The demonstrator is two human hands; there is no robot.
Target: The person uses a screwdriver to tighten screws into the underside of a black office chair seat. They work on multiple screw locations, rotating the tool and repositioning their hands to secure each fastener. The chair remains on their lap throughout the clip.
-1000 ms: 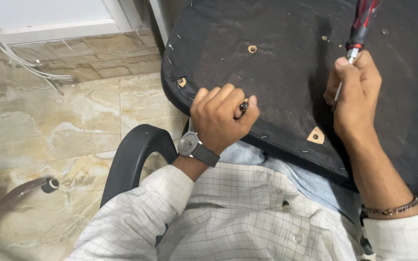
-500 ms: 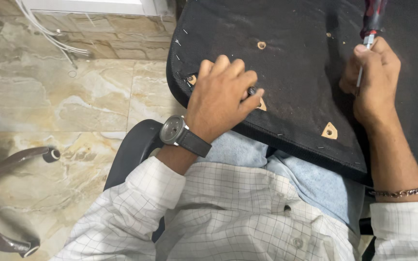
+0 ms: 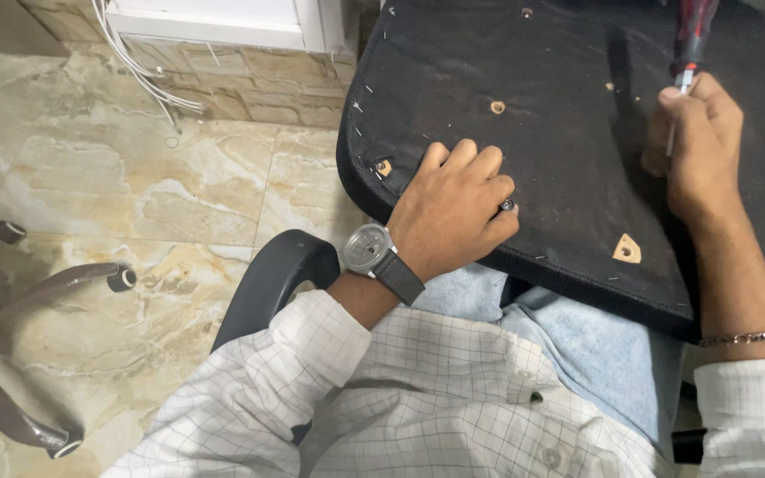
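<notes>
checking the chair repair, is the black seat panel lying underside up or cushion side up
Underside up: the black fabric-covered seat panel shows staples, bare mounting holes and torn wood patches. The left hand rests on it.

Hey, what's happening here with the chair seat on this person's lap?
A seated person has an upturned black chair seat resting on their lap. The left hand presses on its underside and seems to pinch a small dark part. The right hand holds a red-handled screwdriver, tip down against the seat. A chair base lies on the floor.

Beige marble-pattern tile floor (image 3: 135,186) — dark metal castor chair base (image 3: 11,354) stands on it, white cables (image 3: 148,84) trailing down.
</notes>
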